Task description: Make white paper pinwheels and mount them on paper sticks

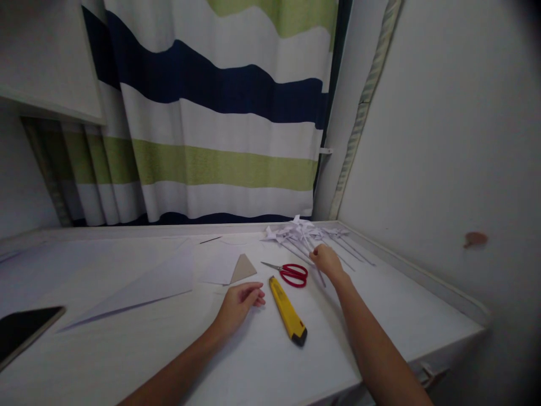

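the right hand (326, 260) is closing on a stick of the paper pinwheels (304, 232) beyond the red scissors (291, 273) — the left hand (239, 304) is resting loosely curled, empty, beside the yellow utility knife (288, 311).

A striped navy, green and white curtain (220, 113) hangs behind the white table (127, 349), beside a pale wall (443, 141).

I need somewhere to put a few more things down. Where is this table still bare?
Bare: the near strip between the dark tablet and the left hand, and the table right of the right hand, up to its rim. Crowded: the middle, with knife and scissors; paper pinwheels at the back; paper sheets on the left.
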Available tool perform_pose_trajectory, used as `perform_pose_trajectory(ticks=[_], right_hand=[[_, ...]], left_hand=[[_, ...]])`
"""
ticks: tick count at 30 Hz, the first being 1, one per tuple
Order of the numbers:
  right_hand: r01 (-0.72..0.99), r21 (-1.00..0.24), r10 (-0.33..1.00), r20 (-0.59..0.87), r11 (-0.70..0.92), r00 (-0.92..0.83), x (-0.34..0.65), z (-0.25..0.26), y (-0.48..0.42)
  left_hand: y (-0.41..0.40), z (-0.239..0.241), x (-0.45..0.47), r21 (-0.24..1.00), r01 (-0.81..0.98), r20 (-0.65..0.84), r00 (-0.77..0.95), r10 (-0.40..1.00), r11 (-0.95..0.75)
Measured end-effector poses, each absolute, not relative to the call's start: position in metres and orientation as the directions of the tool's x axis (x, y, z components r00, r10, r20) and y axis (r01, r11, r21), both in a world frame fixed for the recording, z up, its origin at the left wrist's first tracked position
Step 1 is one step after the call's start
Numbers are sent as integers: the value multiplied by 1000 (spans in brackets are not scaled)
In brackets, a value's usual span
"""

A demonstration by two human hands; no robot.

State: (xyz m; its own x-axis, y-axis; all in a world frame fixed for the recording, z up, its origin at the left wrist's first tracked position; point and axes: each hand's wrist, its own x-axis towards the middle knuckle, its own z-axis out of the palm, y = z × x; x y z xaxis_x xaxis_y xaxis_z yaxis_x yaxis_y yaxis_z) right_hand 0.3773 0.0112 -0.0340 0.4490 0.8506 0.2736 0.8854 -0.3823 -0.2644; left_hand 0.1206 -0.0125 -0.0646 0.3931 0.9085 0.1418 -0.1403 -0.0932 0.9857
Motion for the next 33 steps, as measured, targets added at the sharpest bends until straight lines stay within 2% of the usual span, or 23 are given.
perform_pose_trajectory(ticks=[5,12,21,30,33], right_hand=[[890,-177,864,223,-420,452,383,-38,12],[936,-105,928,132,-337,348,364,-38,32],[963,-112,969,8,-244,247,354,-41,37],[966,-165,972,91,-199,215,340,-43,29],[965,-166,964,141,-203,227,340,-44,29]], left_hand=[[-10,-65,121,989,-108,140,403,904,-104],[-5,-74,124,987,-116,148,399,905,-110],[-5,-77,124,988,-61,154,441,885,-141],[-14,-68,121,911,99,302,500,812,-400],[-14,-68,121,899,105,320,505,802,-425]])
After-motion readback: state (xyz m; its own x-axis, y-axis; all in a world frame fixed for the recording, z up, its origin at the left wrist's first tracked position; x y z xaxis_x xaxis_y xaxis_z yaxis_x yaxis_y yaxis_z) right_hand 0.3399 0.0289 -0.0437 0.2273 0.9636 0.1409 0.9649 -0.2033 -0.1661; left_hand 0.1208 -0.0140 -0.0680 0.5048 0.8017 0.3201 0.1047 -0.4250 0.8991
